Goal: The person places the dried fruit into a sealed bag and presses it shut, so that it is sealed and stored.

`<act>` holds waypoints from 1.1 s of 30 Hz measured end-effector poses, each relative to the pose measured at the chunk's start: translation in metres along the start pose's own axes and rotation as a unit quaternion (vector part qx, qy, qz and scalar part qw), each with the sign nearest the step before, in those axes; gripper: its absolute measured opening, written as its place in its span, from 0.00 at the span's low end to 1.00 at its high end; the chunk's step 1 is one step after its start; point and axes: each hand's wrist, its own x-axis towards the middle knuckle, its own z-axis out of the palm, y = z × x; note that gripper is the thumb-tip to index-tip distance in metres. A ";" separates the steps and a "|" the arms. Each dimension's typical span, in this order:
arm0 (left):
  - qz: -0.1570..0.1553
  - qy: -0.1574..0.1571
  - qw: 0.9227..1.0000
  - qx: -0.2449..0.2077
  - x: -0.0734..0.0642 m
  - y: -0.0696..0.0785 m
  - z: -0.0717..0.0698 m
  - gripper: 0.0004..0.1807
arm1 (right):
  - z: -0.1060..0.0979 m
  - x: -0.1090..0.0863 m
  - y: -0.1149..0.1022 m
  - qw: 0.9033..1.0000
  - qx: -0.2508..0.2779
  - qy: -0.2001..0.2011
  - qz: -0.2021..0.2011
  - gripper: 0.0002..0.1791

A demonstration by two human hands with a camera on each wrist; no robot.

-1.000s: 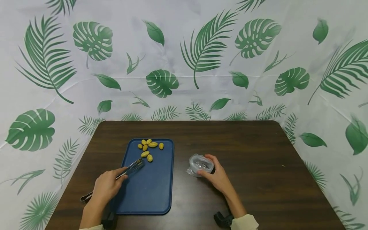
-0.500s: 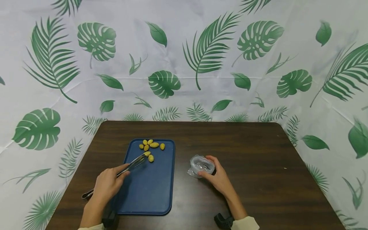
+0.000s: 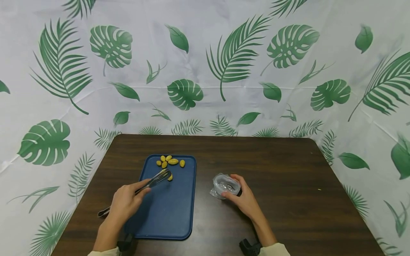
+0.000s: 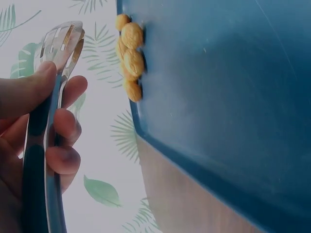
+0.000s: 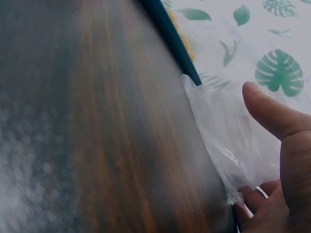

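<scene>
My left hand (image 3: 126, 201) grips metal tongs (image 3: 157, 179), their slotted tips low over the near pair of small yellow oval fruits (image 3: 173, 161) on a blue tray (image 3: 169, 213). The tips partly cover that pair. In the left wrist view, something brownish-yellow shows between the tips of the tongs (image 4: 62, 46); whether they grip a fruit I cannot tell. Several more fruits (image 4: 132, 36) sit together at the tray's far end. My right hand (image 3: 243, 199) holds a clear plastic bag (image 3: 221, 192) upright on the table, its mouth spread, thumb at the near rim and fingers around the far side.
The dark wooden table (image 3: 272, 160) reaches back to a white cloth (image 3: 221, 117) printed with green leaves. A raised rim (image 3: 193, 199) runs round the tray. Table surface lies between the tray and the bag.
The tongs have moved forward and right with my left hand, from short of the near fruits to over them. My right hand and the bag stay in place; the head view shifts slightly.
</scene>
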 end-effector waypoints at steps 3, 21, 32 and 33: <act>0.002 -0.003 1.000 -0.014 0.000 0.004 0.001 0.20 | 0.000 0.000 0.001 1.000 -0.001 0.002 -0.002 0.43; 0.042 0.025 0.998 -0.040 0.006 0.018 0.019 0.19 | 0.001 0.000 0.000 1.000 -0.002 0.001 -0.006 0.44; 0.039 0.008 0.997 -0.069 0.008 0.026 0.025 0.19 | 0.001 0.000 -0.002 1.000 0.002 0.000 -0.001 0.44; 0.036 0.006 0.997 -0.074 0.008 0.027 0.026 0.19 | 0.001 0.000 -0.002 1.000 0.002 0.000 -0.001 0.44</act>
